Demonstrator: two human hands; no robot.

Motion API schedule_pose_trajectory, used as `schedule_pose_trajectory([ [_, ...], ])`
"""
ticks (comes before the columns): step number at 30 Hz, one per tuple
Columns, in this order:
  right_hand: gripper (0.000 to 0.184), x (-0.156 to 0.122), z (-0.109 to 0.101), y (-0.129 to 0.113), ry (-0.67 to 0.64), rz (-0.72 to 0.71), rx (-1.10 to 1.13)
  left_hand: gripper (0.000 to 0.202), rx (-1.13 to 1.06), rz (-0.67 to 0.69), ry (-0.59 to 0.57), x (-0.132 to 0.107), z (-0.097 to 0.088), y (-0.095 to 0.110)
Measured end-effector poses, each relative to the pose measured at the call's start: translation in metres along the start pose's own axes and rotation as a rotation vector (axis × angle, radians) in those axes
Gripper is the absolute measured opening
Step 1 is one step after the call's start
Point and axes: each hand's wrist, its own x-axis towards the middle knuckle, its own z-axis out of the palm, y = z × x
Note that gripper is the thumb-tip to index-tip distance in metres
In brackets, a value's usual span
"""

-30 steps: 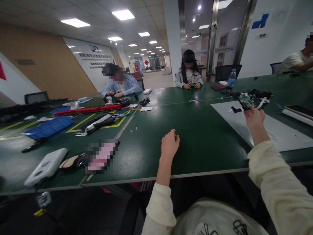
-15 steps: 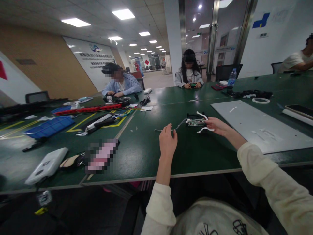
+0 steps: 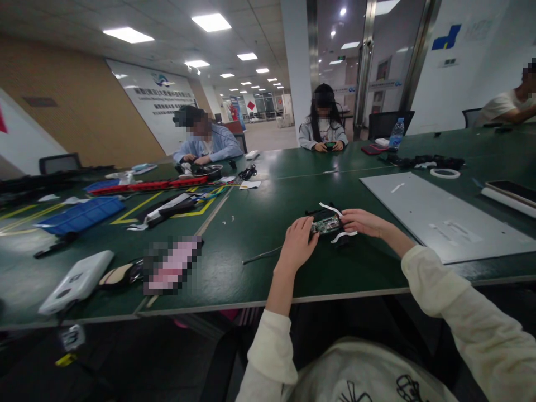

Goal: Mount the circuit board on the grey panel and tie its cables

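A small green circuit board in a black frame (image 3: pixel 326 224) is held between my two hands just over the green table. My left hand (image 3: pixel 298 241) grips its left edge, fingers on top and thumb at the near side. On the right side, my right hand (image 3: pixel 360 222) pinches the frame with thumb and fingertips. Two white strips (image 3: pixel 330 209) stick out from the board's far and near sides. From under my left hand a thin grey cable (image 3: pixel 262 255) trails left, its end low over the table.
A flat grey panel (image 3: pixel 444 215) lies to the right, with a white tape roll (image 3: pixel 445 173) behind it. At left are a pink pixelated item (image 3: pixel 173 265), a white device (image 3: pixel 77 282) and a blue bin (image 3: pixel 81 215). Two people sit across the table, another at far right.
My left hand has moved from the cable to the board's left edge. The board has come nearer and tilted. The cable end now hangs further left and closer to me.
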Motion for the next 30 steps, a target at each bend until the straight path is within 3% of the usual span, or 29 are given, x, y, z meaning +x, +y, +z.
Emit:
schedule_pose_trajectory([
  [14, 0.024, -0.002, 0.004, 0.001, 0.034, -0.018, 0.156, 0.041, 0.072, 0.097, -0.156, 0.004, 0.017, -0.007],
  [20, 0.018, -0.004, 0.009, -0.005, 0.017, -0.056, 0.221, 0.039, 0.096, 0.061, -0.148, 0.007, 0.014, -0.005],
  [30, 0.016, -0.005, 0.015, -0.006, -0.096, 0.001, 0.308, 0.048, 0.153, 0.06, -0.098, 0.004, 0.006, -0.003],
])
